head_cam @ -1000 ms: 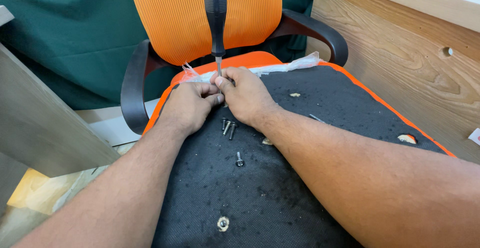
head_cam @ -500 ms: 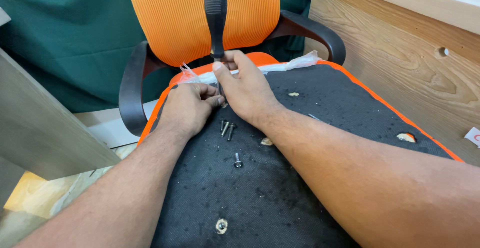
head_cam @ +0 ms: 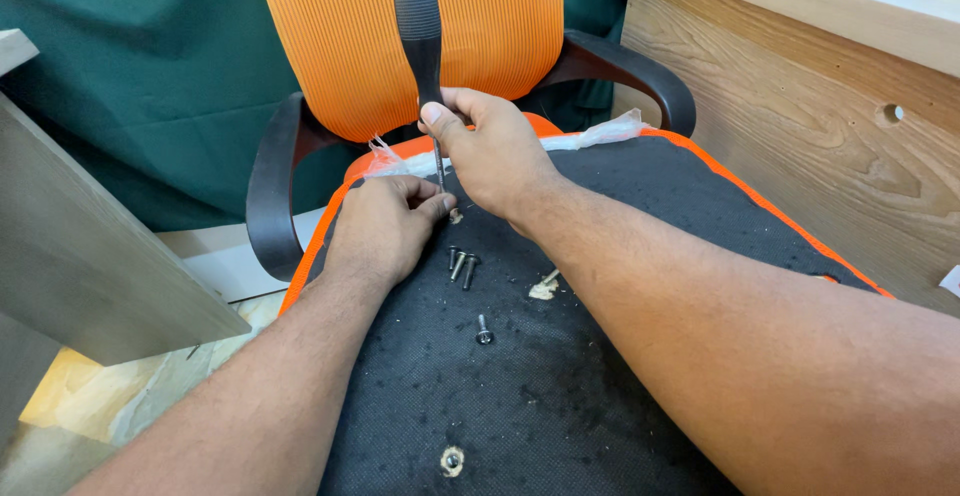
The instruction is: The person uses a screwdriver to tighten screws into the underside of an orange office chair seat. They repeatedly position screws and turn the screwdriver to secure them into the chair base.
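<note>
On the black fabric seat underside, your right hand has climbed to grip the screwdriver shaft; left hand fingers still pinch its tip steady.

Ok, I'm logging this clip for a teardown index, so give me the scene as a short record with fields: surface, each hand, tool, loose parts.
surface: black fabric panel with orange edging, lying flat in front of an orange chair
right hand: grips the screwdriver low on its handle, shaft upright, tip down on the panel
left hand: rests on the panel, fingertips at the shaft near the tip
loose parts: screws lying beside the left hand, one more nearer the camera
other: clear plastic wrap at the panel's far edge
</note>
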